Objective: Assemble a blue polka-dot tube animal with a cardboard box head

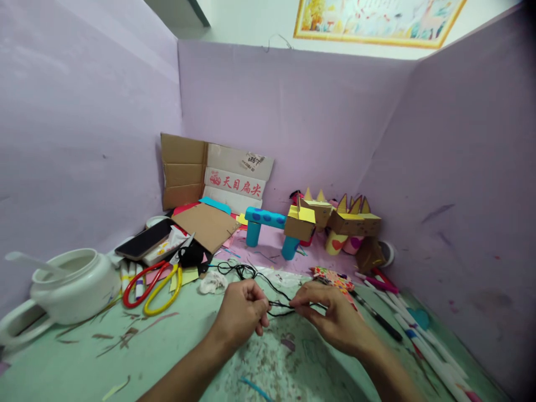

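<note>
Facing lilac panels (293, 128) on three sides. Working over a green table (188, 357), seeing stains and scraps all about. Noting a gold-edged poster (379, 19) above the back panel. Seeing an opened carton (238, 178) leaning at back left, with brown card (209, 226) lying in front. Seeing a white pot (75, 301) at far left, with a pale handle sticking out. Noting a blue figure (268, 218) standing on tube legs near back centre, bearing a yellow-topped box head; seeing more box heads to its right.

Curling left hand (243, 307), pressing thumb to forefinger, pinching black cord (280, 305). Pinching the same cord with right hand (330, 312), thumb and fingertips meeting. Holding cord stretched between both hands, over the table; leaving loose loops lying beyond.

Seeing phone (144, 239) resting left, near red scissors (133, 304) and yellow scissors (179, 279). Finding crumpled tissue (213, 283) just beside the loops. Noting a blue strip (256, 388) lying at the near edge.
</note>
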`<state>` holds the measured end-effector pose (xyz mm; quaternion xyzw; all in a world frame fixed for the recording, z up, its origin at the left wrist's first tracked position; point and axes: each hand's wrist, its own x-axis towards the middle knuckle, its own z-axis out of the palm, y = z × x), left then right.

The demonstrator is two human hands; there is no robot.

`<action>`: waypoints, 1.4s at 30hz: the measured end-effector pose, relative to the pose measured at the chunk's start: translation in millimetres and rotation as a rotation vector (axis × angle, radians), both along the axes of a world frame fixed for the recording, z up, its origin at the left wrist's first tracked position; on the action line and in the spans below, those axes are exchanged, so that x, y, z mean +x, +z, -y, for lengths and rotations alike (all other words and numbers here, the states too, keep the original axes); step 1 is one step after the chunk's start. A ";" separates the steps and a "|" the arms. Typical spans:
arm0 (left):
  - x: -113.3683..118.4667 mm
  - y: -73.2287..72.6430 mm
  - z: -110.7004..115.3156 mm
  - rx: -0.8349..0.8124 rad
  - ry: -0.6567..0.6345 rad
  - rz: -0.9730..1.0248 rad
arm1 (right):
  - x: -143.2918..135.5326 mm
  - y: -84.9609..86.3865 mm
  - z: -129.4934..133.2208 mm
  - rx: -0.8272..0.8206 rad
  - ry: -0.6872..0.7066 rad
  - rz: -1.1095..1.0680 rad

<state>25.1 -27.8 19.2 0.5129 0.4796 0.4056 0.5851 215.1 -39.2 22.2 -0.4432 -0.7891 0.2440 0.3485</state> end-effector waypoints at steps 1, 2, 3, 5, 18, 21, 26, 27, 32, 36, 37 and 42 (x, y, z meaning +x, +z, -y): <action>0.9 0.7 0.2 -0.004 0.010 -0.019 | 0.0 0.5 0.0 0.006 0.003 0.003; 1.6 1.2 0.2 -0.009 0.023 -0.032 | -0.1 0.9 0.1 0.010 0.006 0.007; 2.2 1.4 0.2 -0.016 0.033 -0.036 | -0.5 1.2 0.4 0.012 0.010 0.012; 2.6 0.7 -0.3 -0.013 0.048 -0.028 | -1.5 1.7 1.3 0.009 0.011 0.027; -11.2 8.2 -2.8 0.169 0.049 -0.148 | 17.7 11.5 -6.6 -0.116 -0.379 -0.299; -10.6 7.7 0.9 0.261 -0.009 -0.247 | 1.1 12.3 -0.3 -0.318 -0.290 -0.445; -6.5 6.2 16.2 0.523 -0.117 -0.486 | -32.9 3.3 13.2 -0.556 -0.147 -0.429; -5.7 6.8 18.7 0.541 -0.122 -0.502 | -36.4 0.7 14.5 -0.512 -0.139 -0.375; -3.1 7.4 20.5 0.475 -0.068 -0.454 | -40.2 -8.2 16.9 -0.016 0.021 -0.079; -1.4 2.7 16.0 0.415 -0.005 -0.397 | -41.4 -12.6 19.7 0.165 0.022 0.073; -0.8 2.2 15.4 0.400 0.004 -0.379 | -41.7 -13.5 20.6 0.189 0.010 0.108; 1.6 10.3 15.0 0.151 -0.053 -0.215 | -41.4 -14.6 22.6 0.249 -0.072 0.146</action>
